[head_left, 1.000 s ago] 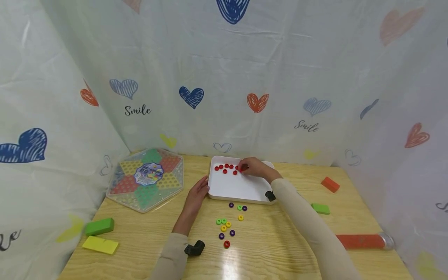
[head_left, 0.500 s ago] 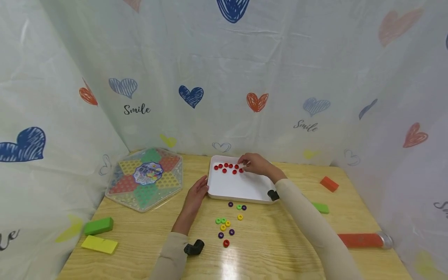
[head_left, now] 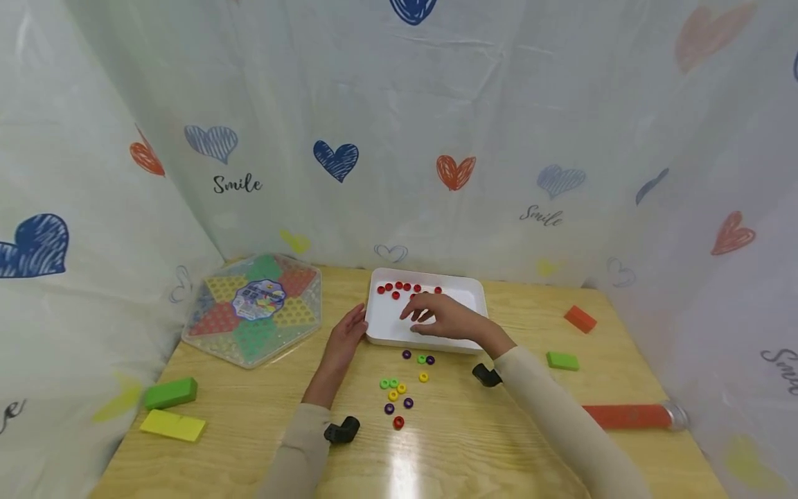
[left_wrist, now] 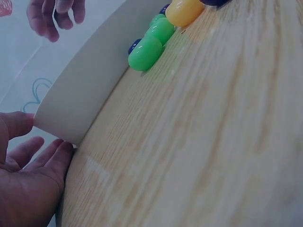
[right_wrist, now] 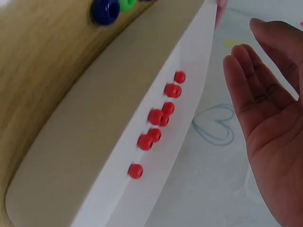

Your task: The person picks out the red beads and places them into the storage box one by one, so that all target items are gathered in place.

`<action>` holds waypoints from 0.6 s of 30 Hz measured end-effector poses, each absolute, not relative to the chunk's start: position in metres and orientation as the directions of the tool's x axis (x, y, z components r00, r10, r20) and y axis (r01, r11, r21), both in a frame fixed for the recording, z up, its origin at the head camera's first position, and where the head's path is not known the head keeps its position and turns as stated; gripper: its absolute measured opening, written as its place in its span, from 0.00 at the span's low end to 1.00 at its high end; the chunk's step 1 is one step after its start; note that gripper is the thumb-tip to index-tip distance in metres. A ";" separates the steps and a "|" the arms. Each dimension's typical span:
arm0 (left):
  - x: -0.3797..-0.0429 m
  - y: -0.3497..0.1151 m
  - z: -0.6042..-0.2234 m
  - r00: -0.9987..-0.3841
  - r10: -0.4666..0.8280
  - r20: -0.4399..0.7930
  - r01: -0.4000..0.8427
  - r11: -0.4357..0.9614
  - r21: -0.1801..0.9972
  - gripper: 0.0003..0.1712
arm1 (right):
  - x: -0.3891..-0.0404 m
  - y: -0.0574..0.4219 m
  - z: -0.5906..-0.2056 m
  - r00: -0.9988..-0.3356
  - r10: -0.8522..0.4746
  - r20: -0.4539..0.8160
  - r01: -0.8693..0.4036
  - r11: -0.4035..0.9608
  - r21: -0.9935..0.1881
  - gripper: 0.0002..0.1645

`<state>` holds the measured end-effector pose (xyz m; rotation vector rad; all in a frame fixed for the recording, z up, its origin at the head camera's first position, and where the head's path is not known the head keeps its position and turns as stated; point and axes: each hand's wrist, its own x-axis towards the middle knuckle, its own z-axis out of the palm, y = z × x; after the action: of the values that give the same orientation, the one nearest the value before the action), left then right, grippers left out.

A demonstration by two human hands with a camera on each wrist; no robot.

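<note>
Several red beads (head_left: 399,285) lie scattered along the far side of a shallow white tray (head_left: 389,329). My left hand (head_left: 341,344) touches the tray's left end; in the left wrist view its thumb (left_wrist: 19,124) meets the rim while the fingertips rest at the base. Above the tray, my right hand (head_left: 445,319) has its fingers apart with nothing between them, and it covers some of the red beads in the head view. From the right wrist, the red beads (right_wrist: 156,117) show inside the tray and the right palm (right_wrist: 274,142) stands beyond its edge.
On the table before the tray lie purple, green (head_left: 384,383) and yellow beads (head_left: 424,377), plus one red bead (head_left: 398,422). A hexagonal game board (head_left: 255,308) lies left. Green and yellow blocks (head_left: 172,425), orange and green blocks (head_left: 563,360), and a red tube (head_left: 630,416) flank the work area.
My right hand has let go of a red bead at the tray's far side, then pulled back toward the tray's near edge with nothing in it. My left hand stays at the tray.
</note>
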<state>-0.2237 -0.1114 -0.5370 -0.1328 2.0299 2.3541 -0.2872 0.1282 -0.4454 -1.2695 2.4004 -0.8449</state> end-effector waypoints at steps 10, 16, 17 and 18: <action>-0.226 -0.113 -0.534 -0.996 -0.033 -0.082 -0.076 -0.148 0.986 0.29 | -0.227 0.113 -0.454 -0.316 -0.945 -0.081 -0.720 0.294 -0.629 0.13; -0.224 -0.111 -0.534 -0.996 -0.042 -0.075 -0.067 -0.164 0.984 0.29 | -0.201 0.109 -0.464 -0.187 -0.974 -0.132 -0.749 0.228 -0.623 0.13; -0.224 -0.111 -0.533 -0.996 -0.043 -0.075 -0.067 -0.168 0.983 0.29 | -0.199 0.108 -0.465 -0.182 -0.974 -0.133 -0.760 0.226 -0.610 0.13; -0.224 -0.111 -0.533 -0.996 -0.045 -0.077 -0.068 -0.173 0.983 0.28 | -0.196 0.108 -0.466 -0.181 -0.974 -0.134 -0.767 0.225 -0.601 0.12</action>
<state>-0.2237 -0.1107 -0.5333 -0.1367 2.0098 2.3907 -0.1964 0.1079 -0.4661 -1.5973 2.0131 -0.5575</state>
